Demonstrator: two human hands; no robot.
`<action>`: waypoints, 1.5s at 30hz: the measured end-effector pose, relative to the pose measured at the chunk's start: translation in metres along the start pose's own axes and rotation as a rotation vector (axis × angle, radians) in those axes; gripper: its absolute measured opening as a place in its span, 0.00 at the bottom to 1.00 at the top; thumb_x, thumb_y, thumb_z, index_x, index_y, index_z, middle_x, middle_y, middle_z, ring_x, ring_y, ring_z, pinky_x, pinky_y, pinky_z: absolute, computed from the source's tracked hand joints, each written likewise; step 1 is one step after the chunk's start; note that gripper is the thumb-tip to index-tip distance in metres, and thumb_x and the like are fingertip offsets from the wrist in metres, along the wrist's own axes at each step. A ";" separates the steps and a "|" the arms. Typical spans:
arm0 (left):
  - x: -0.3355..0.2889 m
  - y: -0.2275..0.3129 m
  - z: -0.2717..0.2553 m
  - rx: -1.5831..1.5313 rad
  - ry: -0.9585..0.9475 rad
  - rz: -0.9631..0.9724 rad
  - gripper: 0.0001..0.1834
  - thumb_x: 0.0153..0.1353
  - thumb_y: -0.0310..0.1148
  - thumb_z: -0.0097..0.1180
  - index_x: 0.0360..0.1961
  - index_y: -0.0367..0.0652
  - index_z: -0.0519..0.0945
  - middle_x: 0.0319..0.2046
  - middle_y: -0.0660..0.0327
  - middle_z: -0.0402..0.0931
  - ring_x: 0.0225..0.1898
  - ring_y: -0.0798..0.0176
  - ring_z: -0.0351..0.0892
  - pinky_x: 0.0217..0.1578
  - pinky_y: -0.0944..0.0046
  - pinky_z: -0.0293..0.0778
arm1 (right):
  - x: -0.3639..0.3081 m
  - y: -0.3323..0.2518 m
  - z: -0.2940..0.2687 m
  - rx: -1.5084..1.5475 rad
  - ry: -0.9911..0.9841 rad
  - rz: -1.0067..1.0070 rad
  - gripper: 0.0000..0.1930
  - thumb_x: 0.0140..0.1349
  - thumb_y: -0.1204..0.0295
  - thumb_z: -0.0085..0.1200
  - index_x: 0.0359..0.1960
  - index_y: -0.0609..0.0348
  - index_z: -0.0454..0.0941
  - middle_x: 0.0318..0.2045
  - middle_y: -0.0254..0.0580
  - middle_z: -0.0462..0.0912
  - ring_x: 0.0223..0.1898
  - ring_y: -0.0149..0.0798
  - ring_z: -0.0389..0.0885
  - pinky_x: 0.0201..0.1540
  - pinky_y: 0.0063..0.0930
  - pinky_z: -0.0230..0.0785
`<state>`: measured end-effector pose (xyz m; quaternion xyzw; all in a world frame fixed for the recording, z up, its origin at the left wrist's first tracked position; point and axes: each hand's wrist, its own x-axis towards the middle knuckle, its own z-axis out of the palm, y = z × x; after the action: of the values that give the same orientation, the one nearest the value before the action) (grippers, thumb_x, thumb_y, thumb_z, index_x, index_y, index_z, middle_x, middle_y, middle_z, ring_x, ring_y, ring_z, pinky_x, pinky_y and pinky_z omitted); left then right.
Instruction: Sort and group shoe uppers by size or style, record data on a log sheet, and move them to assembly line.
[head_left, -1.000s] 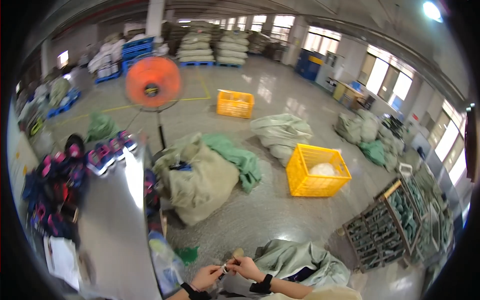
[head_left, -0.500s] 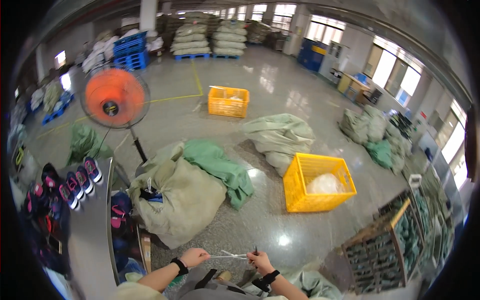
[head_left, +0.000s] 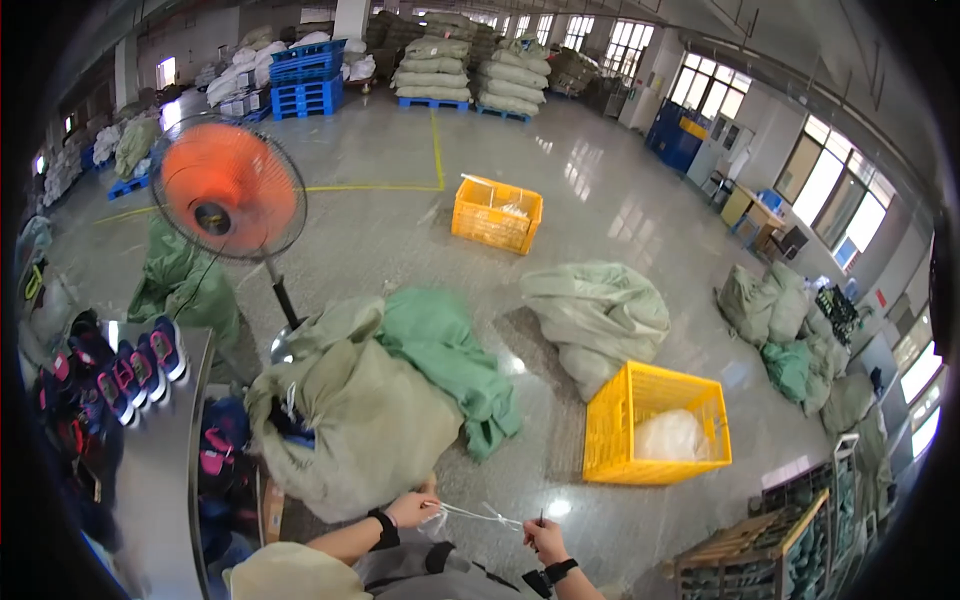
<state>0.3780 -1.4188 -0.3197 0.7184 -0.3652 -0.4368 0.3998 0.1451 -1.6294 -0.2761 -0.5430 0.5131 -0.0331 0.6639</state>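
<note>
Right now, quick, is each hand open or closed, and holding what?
Left hand: closed, holding a white cord.
Right hand: closed, holding the same cord and a thin dark object, too small to identify.

Glossy grey floor (head_left: 375, 150) with a yellow line (head_left: 380, 187), bright windows (head_left: 830, 180) along the right wall (head_left: 772, 130), desk (head_left: 743, 206) nearby.

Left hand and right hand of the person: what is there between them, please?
In the head view, a thin white cord runs between the left hand and the right hand, with a knot or loop nearer the right one.
</note>
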 end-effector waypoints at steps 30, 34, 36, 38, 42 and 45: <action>0.646 0.208 -0.104 0.053 -0.053 -0.058 0.21 0.58 0.49 0.43 0.39 0.42 0.75 0.29 0.53 0.76 0.33 0.51 0.75 0.35 0.58 0.68 | 0.605 -0.502 -0.115 -0.711 -0.868 -0.163 0.12 0.57 0.63 0.52 0.26 0.60 0.75 0.16 0.31 0.72 0.18 0.24 0.68 0.22 0.20 0.62; 0.695 0.217 -0.150 0.187 0.057 -0.071 0.21 0.56 0.45 0.46 0.44 0.42 0.73 0.36 0.51 0.74 0.41 0.48 0.71 0.44 0.58 0.66 | 0.698 -0.561 -0.127 -0.784 -0.806 -0.167 0.15 0.52 0.61 0.52 0.23 0.62 0.74 0.15 0.36 0.74 0.18 0.32 0.72 0.23 0.26 0.63; 0.704 0.204 -0.167 0.484 0.437 -0.052 0.22 0.53 0.45 0.50 0.44 0.41 0.73 0.39 0.50 0.73 0.46 0.48 0.68 0.51 0.57 0.61 | 0.743 -0.579 -0.123 -0.975 -0.616 -0.201 0.13 0.52 0.63 0.50 0.23 0.62 0.75 0.15 0.39 0.76 0.16 0.34 0.75 0.24 0.26 0.66; 0.706 0.193 -0.186 0.545 0.608 -0.252 0.23 0.50 0.44 0.52 0.44 0.40 0.73 0.41 0.49 0.72 0.49 0.48 0.66 0.54 0.56 0.56 | 0.782 -0.607 -0.110 -1.039 -0.595 -0.220 0.12 0.51 0.63 0.50 0.24 0.62 0.75 0.16 0.40 0.77 0.17 0.34 0.76 0.25 0.26 0.68; 0.728 0.162 -0.237 0.020 0.398 -0.483 0.20 0.49 0.43 0.53 0.40 0.40 0.76 0.37 0.52 0.75 0.43 0.51 0.72 0.46 0.57 0.66 | 0.899 -0.624 -0.097 -0.940 -0.479 -0.189 0.10 0.51 0.69 0.50 0.25 0.66 0.76 0.17 0.40 0.79 0.17 0.33 0.77 0.22 0.25 0.70; 0.752 0.102 -0.245 -0.022 0.344 -0.585 0.20 0.51 0.44 0.51 0.37 0.39 0.76 0.35 0.52 0.76 0.40 0.50 0.74 0.41 0.58 0.70 | 0.962 -0.690 -0.060 -0.809 -0.411 -0.093 0.10 0.51 0.70 0.49 0.25 0.67 0.76 0.17 0.41 0.79 0.18 0.35 0.78 0.22 0.26 0.71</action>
<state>0.8503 -2.0553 -0.4078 0.8516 -0.0662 -0.4090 0.3211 0.9091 -2.5308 -0.3693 -0.7766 0.3176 0.2487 0.4840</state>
